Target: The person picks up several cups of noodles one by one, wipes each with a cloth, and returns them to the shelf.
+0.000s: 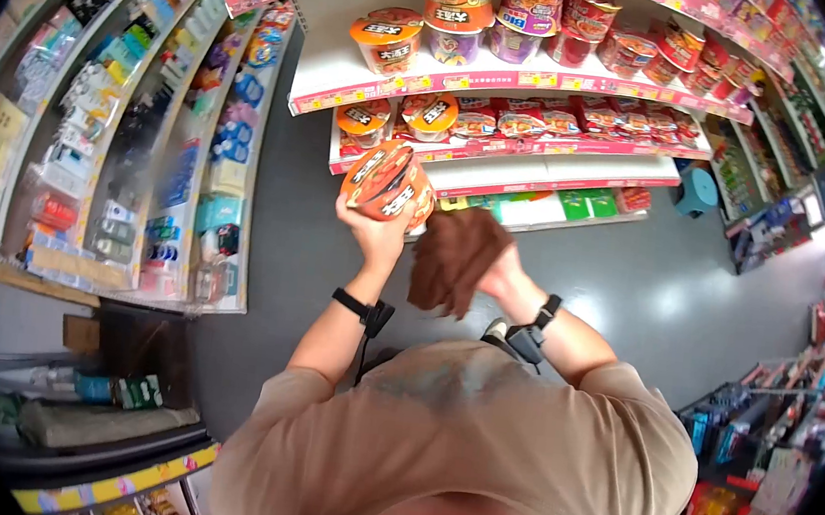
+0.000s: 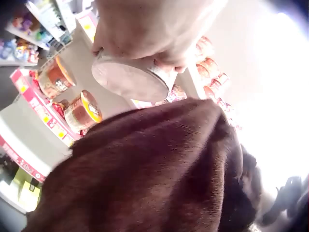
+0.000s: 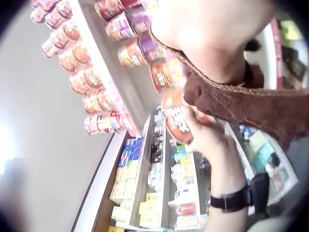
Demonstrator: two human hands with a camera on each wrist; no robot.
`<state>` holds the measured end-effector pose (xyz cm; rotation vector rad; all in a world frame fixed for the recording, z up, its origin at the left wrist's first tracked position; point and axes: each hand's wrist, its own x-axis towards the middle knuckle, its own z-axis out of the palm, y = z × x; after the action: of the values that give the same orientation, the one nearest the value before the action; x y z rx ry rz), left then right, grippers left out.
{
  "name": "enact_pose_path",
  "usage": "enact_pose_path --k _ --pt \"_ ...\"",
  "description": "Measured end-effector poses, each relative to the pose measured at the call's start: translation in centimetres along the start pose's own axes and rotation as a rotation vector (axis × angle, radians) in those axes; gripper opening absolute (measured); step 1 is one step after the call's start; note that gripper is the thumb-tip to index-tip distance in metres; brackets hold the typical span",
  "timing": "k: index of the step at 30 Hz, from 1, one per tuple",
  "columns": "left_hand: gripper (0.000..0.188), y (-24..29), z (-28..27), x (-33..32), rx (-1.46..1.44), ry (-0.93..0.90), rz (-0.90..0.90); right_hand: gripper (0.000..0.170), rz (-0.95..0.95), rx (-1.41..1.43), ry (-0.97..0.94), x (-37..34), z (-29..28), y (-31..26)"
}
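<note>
My left hand (image 1: 380,236) grips an orange instant noodle tub (image 1: 385,182), tilted in front of the shelves. The left wrist view shows the tub's pale, round base (image 2: 130,79) below the fingers. A brown cloth (image 1: 457,262) hangs in folds from my right hand (image 1: 504,272), just right of the tub. In the right wrist view the right hand (image 3: 217,48) grasps the cloth (image 3: 256,108) by its edge, and its fingertips are partly hidden. The cloth covers part of the tub (image 3: 176,118) there.
Noodle tubs stand on the upper shelf (image 1: 341,79), with some stacked in twos. Two orange-lidded tubs (image 1: 429,116) and red packs sit one shelf lower, behind the held tub. Shelves of bottles (image 1: 125,127) line the left. A blue stool (image 1: 698,192) stands right of the rack.
</note>
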<state>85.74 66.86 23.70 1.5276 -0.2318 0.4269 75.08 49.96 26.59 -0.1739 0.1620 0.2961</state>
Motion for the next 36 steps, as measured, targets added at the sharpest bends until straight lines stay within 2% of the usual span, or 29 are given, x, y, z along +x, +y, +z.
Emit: enact_pose_path --k 2,4,6,7,9,10,12,14,15,17,18,20,22,23,24,26,27,28,29,30,31,32,34,36 --pt "0.108 -1.3 1.4 0.7 0.178 0.01 -0.017 0.03 -0.107 0.245 0.038 -2.0 -1.8 -4.7" --pt "0.108 -4.8 1.9 1.8 0.303 0.008 0.045 0.025 -0.156 0.086 -0.08 -3.9 -5.0 -8.6" --pt "0.109 -4.5 2.8 2.8 0.421 0.049 -0.003 0.026 -0.235 -0.196 -0.275 -6.0 -6.7 -11.4" --pt "0.11 -5.1 3.2 3.4 0.453 0.051 0.001 0.027 -0.19 -0.055 -0.185 -7.8 -5.5 -11.8" --pt "0.113 -6.2 4.2 4.8 0.515 0.037 0.033 0.028 -0.171 0.046 0.097 -10.0 -6.0 -12.6" --pt "0.113 -5.4 4.9 5.4 0.59 -0.002 -0.032 0.029 -0.164 0.096 0.239 -11.0 -6.6 -13.1" --pt "0.112 -5.5 6.5 6.4 0.612 -0.072 -0.05 0.029 -0.199 -0.016 0.301 -12.6 -9.5 -14.1" --pt "0.11 -6.0 8.1 7.8 0.733 -0.167 -0.098 0.026 -0.217 -0.199 0.319 -13.9 -12.8 -15.3" --pt "0.109 -6.6 8.9 8.6 0.789 -0.217 -0.123 0.024 -0.3 -0.116 0.338 -14.4 -14.0 -15.5" --pt "0.106 -9.8 10.1 10.0 0.761 -0.241 0.044 0.024 -0.471 0.047 0.376 -15.1 -15.1 -15.6" --pt "0.104 -11.6 10.5 10.6 0.744 -0.255 0.126 0.022 -0.44 0.054 0.337 -15.7 -15.1 -15.8" --pt "0.104 -14.7 11.1 11.7 0.676 -0.247 0.167 0.018 -0.498 0.028 0.446 -15.8 -9.1 -15.0" --pt "0.104 -17.9 11.6 12.7 0.562 -0.208 0.222 0.018 -0.531 -0.032 0.3 -15.9 -12.8 -15.1" --pt "0.103 -19.1 11.9 13.1 0.642 -0.098 0.331 0.019 -0.548 -0.058 0.23 -15.8 -13.1 -14.8" --pt "0.103 -20.3 12.1 13.9 0.61 -0.106 0.318 0.02 -0.54 -0.008 0.262 -15.9 -13.3 -14.5" --pt "0.104 -21.7 12.5 15.5 0.552 -0.137 0.295 0.022 -0.53 0.109 0.323 -15.0 -9.9 -13.5" --pt "0.102 -21.9 12.9 16.2 0.549 -0.144 0.316 0.026 -0.582 0.195 0.35 -15.2 -12.2 -13.3" --pt "0.1 -21.3 13.5 17.0 0.547 -0.152 0.337 0.031 -0.625 0.08 0.383 -15.5 -14.7 -13.1" --pt "0.099 -20.8 14.1 17.7 0.544 -0.159 0.358 0.033 -0.661 -0.059 0.47 -14.7 -13.8 -12.6" --pt "0.096 -20.3 14.7 18.1 0.515 -0.184 0.297 0.034 -0.686 -0.2 0.559 -14.3 -12.9 -12.4" --pt "0.087 -21.3 15.3 18.4 0.427 -0.141 0.31 0.036 -0.682 -0.219 0.558 -13.5 -11.2 -12.2" --pt "0.089 -18.7 15.8 18.7 0.513 -0.217 0.254 0.037 -0.644 -0.142 0.388 -13.3 -11.5 -12.3" --pt "0.102 -21.0 16.4 19.3 0.594 -0.271 0.237 0.037 -0.676 -0.11 0.526 -12.8 -11.1 -12.0" --pt "0.11 -23.3 17.0 19.6 0.691 -0.266 0.258 0.037 -0.65 -0.119 0.492 -12.7 -12.0 -12.3"
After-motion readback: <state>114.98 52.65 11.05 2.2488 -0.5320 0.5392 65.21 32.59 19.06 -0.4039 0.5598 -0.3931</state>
